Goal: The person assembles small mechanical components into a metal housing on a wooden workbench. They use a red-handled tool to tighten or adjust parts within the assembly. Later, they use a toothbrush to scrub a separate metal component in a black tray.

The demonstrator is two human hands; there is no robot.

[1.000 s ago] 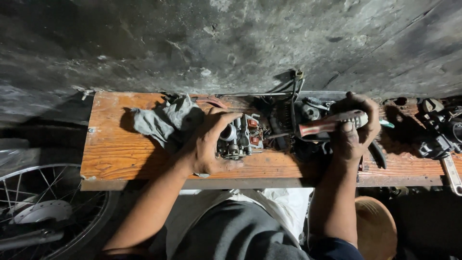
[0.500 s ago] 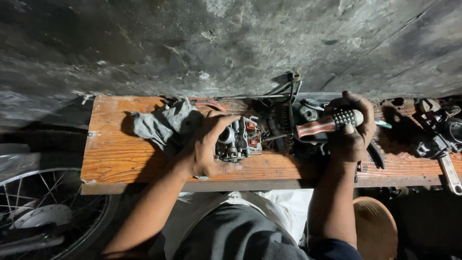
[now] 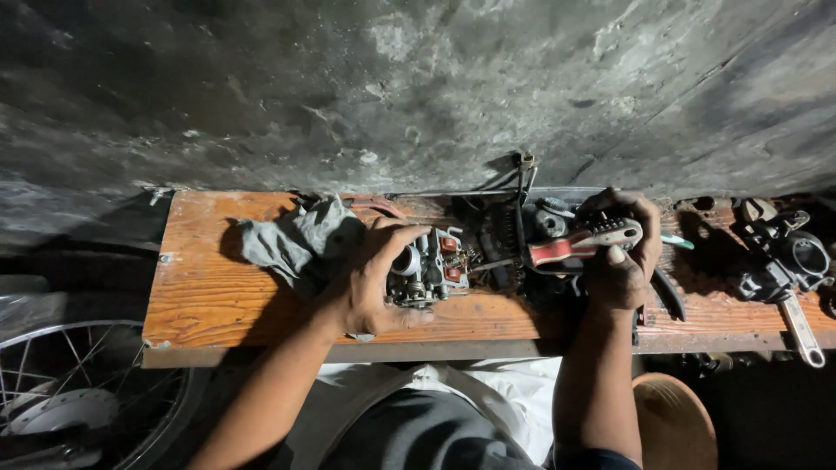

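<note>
The carburetor sits on the bench, near its front edge, and the left hand is curled over its left side — thumb along the front, fingers arched across the top, so the hand clasps it against the wood. Just right of that grip, a thin metal shaft runs toward the right hand, which is wrapped tight round the screwdriver; the red and pale handle pokes out leftward from the fist, with the thumb pressed on top. The tip lies close to the carburetor's right face, though I cannot tell whether it touches.

Behind and between the two hands lies a dark heap of engine parts, with cables looping up toward the wall. Left of the left hand, touching its knuckles, is a crumpled grey rag. Well right of the right hand are more dark parts and a wrench hanging over the front edge. Far below-left of the left forearm — a spoked wheel. Beside the right elbow is a round wooden stool.
</note>
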